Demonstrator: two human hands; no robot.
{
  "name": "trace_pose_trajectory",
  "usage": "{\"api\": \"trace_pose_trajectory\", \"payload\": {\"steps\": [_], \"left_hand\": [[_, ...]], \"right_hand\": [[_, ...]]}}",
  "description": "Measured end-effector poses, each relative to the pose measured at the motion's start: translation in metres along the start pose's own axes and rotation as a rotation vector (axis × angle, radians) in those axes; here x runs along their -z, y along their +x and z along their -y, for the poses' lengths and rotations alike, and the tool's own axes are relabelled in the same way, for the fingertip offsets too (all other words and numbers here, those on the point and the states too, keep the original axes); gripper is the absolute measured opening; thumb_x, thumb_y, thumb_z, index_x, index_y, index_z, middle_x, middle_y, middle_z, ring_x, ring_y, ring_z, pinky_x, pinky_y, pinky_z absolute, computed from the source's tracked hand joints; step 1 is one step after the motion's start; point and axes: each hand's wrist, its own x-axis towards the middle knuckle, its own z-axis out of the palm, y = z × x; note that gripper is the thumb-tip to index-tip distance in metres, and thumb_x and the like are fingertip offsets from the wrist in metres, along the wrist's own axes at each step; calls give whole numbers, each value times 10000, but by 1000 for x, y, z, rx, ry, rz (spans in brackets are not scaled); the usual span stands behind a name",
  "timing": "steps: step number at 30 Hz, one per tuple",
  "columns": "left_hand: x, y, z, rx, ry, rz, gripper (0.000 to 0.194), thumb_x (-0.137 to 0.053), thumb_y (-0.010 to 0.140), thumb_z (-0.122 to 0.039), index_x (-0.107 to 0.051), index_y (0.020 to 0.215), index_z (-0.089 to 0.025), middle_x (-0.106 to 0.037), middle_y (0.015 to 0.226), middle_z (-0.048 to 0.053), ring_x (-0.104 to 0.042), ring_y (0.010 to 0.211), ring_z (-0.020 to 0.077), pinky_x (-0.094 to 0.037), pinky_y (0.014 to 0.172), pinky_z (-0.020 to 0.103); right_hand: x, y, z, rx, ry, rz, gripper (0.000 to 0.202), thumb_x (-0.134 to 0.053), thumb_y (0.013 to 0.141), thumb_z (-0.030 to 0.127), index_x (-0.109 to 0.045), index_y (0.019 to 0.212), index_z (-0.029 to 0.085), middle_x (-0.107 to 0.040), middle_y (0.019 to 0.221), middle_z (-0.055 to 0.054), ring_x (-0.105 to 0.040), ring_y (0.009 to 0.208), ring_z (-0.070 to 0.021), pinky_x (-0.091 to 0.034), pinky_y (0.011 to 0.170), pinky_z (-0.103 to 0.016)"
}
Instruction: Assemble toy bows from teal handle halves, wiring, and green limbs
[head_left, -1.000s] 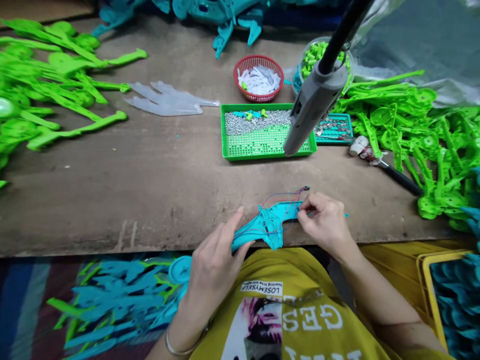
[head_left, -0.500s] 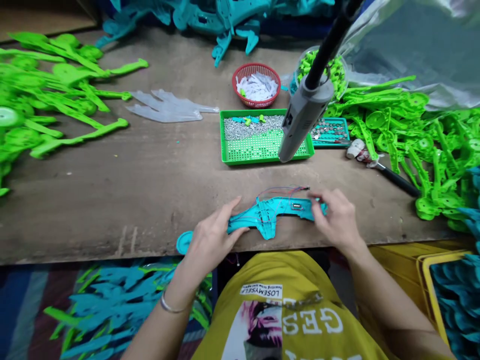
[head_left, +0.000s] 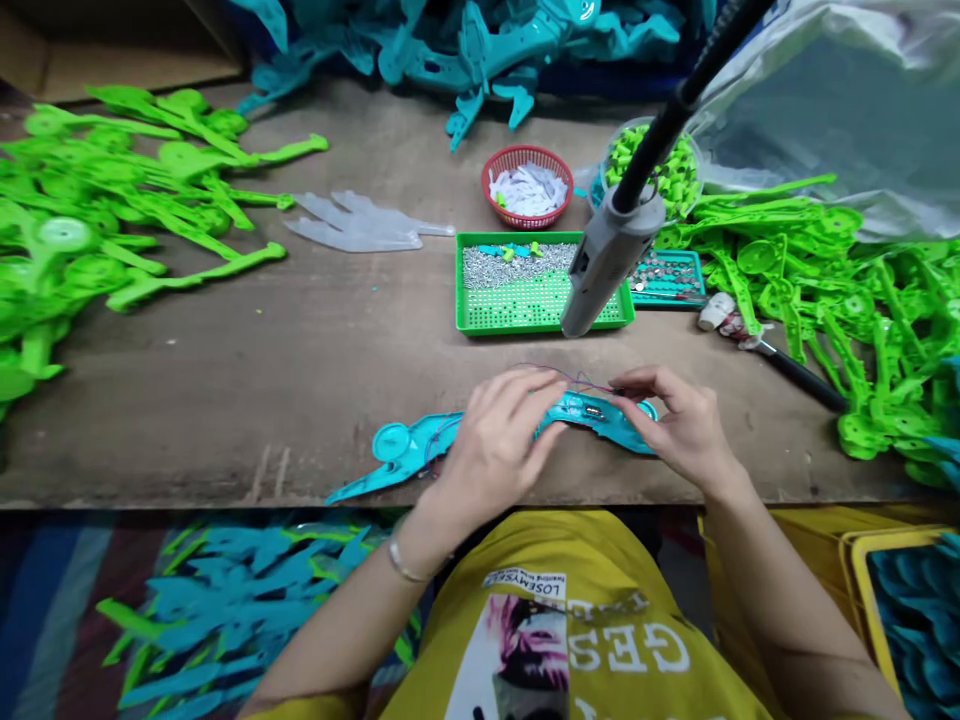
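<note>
A long blue plastic part [head_left: 420, 445] lies near the table's front edge, with thin red and blue wires [head_left: 574, 380] running along and above it. My left hand [head_left: 502, 435] is over its middle, thumb and fingers closed around the part and hiding that section. At the right end my right hand [head_left: 671, 420] pinches the dark tip of the wires, its thumb beside the part. A small metallic piece [head_left: 593, 411] shows in the part between my hands.
A grey electric screwdriver [head_left: 611, 260] hangs over a green tray [head_left: 525, 328] of screws. Behind are a red basket [head_left: 527, 218] and a tub of green pieces [head_left: 675, 165]. Green parts [head_left: 97, 215] pile left and right. A black-handled tool [head_left: 802, 375] lies right.
My left hand has moved right along the blue part, uncovering its left end. The part now extends farther left. My right hand has closed in on the wire tip. The view has shifted slightly.
</note>
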Motion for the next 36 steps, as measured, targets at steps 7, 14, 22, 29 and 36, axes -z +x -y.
{"api": "trace_pose_trajectory", "payload": {"steps": [7,14,22,29,36], "left_hand": [[-44,19,-28,136,-57,-102,189,-504,1013,-220,-672,1091,-183,-752,986,41,-665,954,195,-397,1033,422],[-45,11,-29,300,-133,-105,113,-569,969,-231,-674,935,-207,-749,906,11,-648,909,185,-358,1041,423],[-46,8,-38,381,-236,-77,143,-532,990,-250,-640,911,-199,-743,925,9,-648,938,174,-338,1032,421],[-46,8,-36,383,-285,-25,158,-532,1006,-297,-644,950,-201,-752,971,0,-646,995,173,-322,1040,423],[-46,10,-38,356,-284,-70,178,-524,1016,-323,-636,959,-196,-749,1006,-2,-635,1003,175,-328,1017,401]], "right_hand": [[-10,-6,22,-141,271,-75,199,-743,843,304,-680,1014,224,-785,965,-44,-744,800,-169,-621,759,-301],[-31,-6,28,-226,406,-193,254,-794,784,284,-685,1003,216,-759,899,-39,-729,782,-166,-631,744,-309],[-34,-20,28,-214,332,-275,217,-821,782,286,-744,972,214,-785,908,-48,-753,791,-187,-627,768,-330],[-30,-18,29,-185,388,-290,307,-858,738,264,-763,1029,240,-790,894,-37,-758,766,-195,-638,742,-333],[-22,-19,32,-278,417,-306,350,-891,680,289,-796,1016,280,-787,933,-119,-759,792,-284,-638,774,-472]]}}
